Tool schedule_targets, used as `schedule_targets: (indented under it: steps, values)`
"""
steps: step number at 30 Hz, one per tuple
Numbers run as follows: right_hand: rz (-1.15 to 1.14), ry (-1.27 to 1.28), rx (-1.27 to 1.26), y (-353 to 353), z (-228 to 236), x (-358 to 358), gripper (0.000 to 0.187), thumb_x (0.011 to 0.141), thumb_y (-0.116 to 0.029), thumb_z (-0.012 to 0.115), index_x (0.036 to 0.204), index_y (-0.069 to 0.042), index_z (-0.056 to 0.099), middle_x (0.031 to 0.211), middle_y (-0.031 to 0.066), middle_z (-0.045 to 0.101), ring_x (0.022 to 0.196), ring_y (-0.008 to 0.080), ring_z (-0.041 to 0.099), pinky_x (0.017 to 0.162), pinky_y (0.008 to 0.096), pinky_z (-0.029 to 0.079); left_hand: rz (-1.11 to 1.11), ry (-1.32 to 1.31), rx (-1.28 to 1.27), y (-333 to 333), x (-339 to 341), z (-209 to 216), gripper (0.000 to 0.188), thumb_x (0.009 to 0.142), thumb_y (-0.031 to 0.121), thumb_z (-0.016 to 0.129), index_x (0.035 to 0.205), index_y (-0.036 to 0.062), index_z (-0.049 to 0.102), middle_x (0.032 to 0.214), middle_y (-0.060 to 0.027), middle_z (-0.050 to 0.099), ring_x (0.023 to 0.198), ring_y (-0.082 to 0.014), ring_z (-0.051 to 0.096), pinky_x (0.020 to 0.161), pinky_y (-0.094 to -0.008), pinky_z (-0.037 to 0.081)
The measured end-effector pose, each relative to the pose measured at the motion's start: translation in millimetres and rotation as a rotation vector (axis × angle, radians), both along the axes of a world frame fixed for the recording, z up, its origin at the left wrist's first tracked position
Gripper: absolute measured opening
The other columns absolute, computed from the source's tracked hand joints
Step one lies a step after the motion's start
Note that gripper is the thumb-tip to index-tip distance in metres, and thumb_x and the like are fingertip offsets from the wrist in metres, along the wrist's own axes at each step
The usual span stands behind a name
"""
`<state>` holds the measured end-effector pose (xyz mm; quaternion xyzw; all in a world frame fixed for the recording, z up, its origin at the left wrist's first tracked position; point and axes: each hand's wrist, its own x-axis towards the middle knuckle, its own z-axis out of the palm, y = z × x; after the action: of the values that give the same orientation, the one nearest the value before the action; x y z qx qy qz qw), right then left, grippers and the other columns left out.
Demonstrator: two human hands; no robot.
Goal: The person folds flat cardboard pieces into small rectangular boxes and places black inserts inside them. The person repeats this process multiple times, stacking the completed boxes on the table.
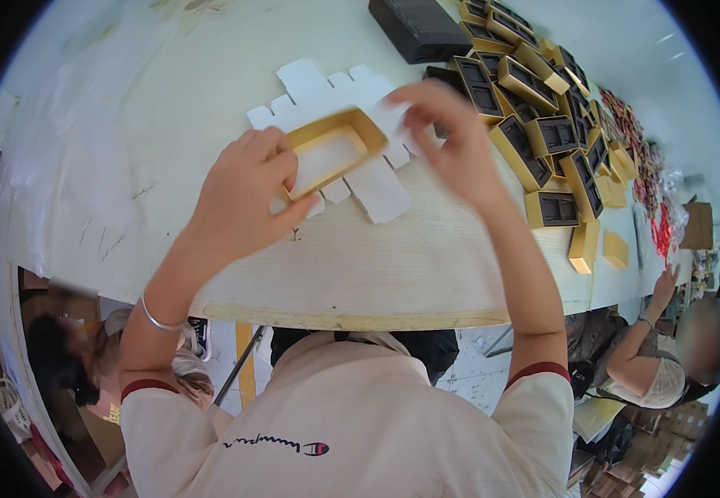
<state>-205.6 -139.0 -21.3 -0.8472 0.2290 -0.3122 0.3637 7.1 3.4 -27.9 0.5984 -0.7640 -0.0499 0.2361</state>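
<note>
My left hand is closed around the left end of a shallow gold open box, holding it tilted above the table. Its white inside faces up. Beneath it lies a white die-cut cardboard blank with flaps spreading out on several sides. Just right of the box, my right hand hovers over the blank's edge, blurred by motion. Its fingers are loosely curled and apart from the thumb, and I see nothing held in them.
Gold boxes with black inserts are heaped on the right of the table. A black box stands at the far side. Clear plastic film lies at left. One person sits at right, another at left.
</note>
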Motion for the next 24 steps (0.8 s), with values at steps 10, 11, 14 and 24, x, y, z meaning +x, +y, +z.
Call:
schedule_targets:
  steps: [10, 11, 14, 24]
  values:
    - [-0.14, 0.572, -0.754, -49, -46, -64, 0.003, 0.079, -0.006, 0.064, 0.08, -0.003, 0.064, 0.083, 0.0063, 0.059, 0.084, 0.0222, 0.057, 0.078, 0.0343, 0.041, -0.087, 0.351, 0.124, -34, 7, -46, 0.057, 0.073, 0.013, 0.075, 0.124, 0.011, 0.048, 0.121, -0.0106, 0.053, 0.107, -0.0307, 0.052, 0.09, -0.039, 0.045]
    - [-0.138, 0.54, -0.695, -48, -47, -63, 0.002, 0.078, -0.005, 0.065, 0.079, -0.003, 0.064, 0.081, 0.0066, 0.058, 0.083, 0.0232, 0.056, 0.08, 0.0344, 0.041, -0.066, 0.343, 0.158, -26, 4, -44, 0.056, 0.073, 0.013, 0.075, 0.123, 0.0106, 0.048, 0.12, -0.0106, 0.053, 0.108, -0.0305, 0.052, 0.09, -0.0392, 0.044]
    - [-0.126, 0.465, -0.573, -50, -38, -58, 0.002, 0.078, -0.003, 0.066, 0.078, -0.002, 0.064, 0.077, 0.0075, 0.058, 0.079, 0.0244, 0.056, 0.08, 0.0338, 0.042, -0.062, 0.316, 0.139, 2, -8, -44, 0.059, 0.072, 0.013, 0.076, 0.123, 0.0108, 0.047, 0.119, -0.0103, 0.054, 0.108, -0.0304, 0.052, 0.09, -0.0401, 0.044]
    - [-0.113, 0.171, 0.435, -81, -32, -76, 0.018, 0.091, -0.017, 0.063, 0.083, -0.001, 0.063, 0.08, -0.0054, 0.058, 0.074, 0.0064, 0.048, 0.07, 0.023, 0.04, -0.059, 0.393, 0.369, 23, -14, -24, 0.076, 0.072, 0.018, 0.078, 0.137, 0.0086, 0.038, 0.13, -0.0147, 0.048, 0.119, -0.032, 0.046, 0.099, -0.0395, 0.039]
